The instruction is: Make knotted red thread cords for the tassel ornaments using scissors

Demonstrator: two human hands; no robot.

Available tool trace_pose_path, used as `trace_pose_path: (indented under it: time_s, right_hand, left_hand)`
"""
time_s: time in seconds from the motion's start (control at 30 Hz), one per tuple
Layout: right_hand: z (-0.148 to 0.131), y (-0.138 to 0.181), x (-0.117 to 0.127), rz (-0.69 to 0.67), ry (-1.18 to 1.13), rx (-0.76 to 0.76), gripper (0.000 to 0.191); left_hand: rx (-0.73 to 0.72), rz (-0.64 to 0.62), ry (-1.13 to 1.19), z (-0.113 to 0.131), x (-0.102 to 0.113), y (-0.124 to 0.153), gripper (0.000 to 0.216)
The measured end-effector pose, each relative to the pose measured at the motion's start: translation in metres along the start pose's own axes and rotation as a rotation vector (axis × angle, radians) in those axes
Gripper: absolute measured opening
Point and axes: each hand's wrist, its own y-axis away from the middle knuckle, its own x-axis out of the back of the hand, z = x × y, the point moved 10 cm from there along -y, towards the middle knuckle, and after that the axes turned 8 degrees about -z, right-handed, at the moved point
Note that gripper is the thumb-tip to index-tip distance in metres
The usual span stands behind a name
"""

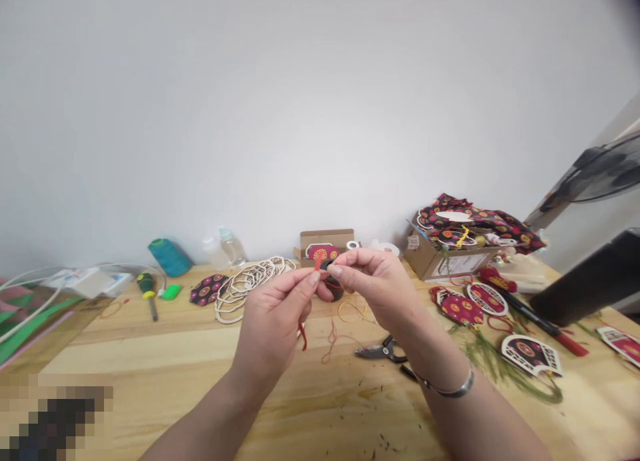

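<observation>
Both hands meet above the middle of the table. My left hand (277,314) is closed in a pinch on a narrow red ribbon (319,261), whose other end (303,337) hangs below the palm. Close beside it, my right hand (377,284) pinches a thin red thread (333,334) that trails down onto the wood. Part of a dark round object shows behind the fingertips; I cannot make out its kind. Below my right hand lie pruning-type cutters (375,351) with dark handles. A loop of yellow cord (353,311) rests just behind the thread.
To the left are wooden cut-out frames (250,284), a screwdriver (147,291) and a teal thread cone (170,257). At the back stands a small cardboard box (327,235). Rightward are a fabric-filled carton (445,262), patterned pendants (531,357) and a fan (610,167).
</observation>
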Motion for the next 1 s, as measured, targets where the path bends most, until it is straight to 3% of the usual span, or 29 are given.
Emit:
trace_pose_path:
  time_s: [0.27, 0.37, 0.5, 1.0]
  right_hand:
    - [-0.011, 0.001, 0.018, 0.16, -0.088, 0.109, 0.03]
    - [-0.008, -0.002, 0.011, 0.087, -0.078, 0.093, 0.037]
    - [-0.005, -0.003, -0.008, -0.065, -0.038, 0.046, 0.03]
    - [-0.004, -0.003, -0.01, -0.044, -0.045, 0.051, 0.017]
  left_hand:
    - [-0.011, -0.016, 0.005, -0.002, -0.001, -0.001, 0.026]
    - [-0.017, -0.047, -0.024, -0.002, -0.003, 0.0, 0.026]
    - [-0.027, -0.054, -0.061, -0.001, -0.003, 0.0, 0.026]
    - [-0.014, -0.046, 0.0, -0.001, -0.004, 0.001, 0.025]
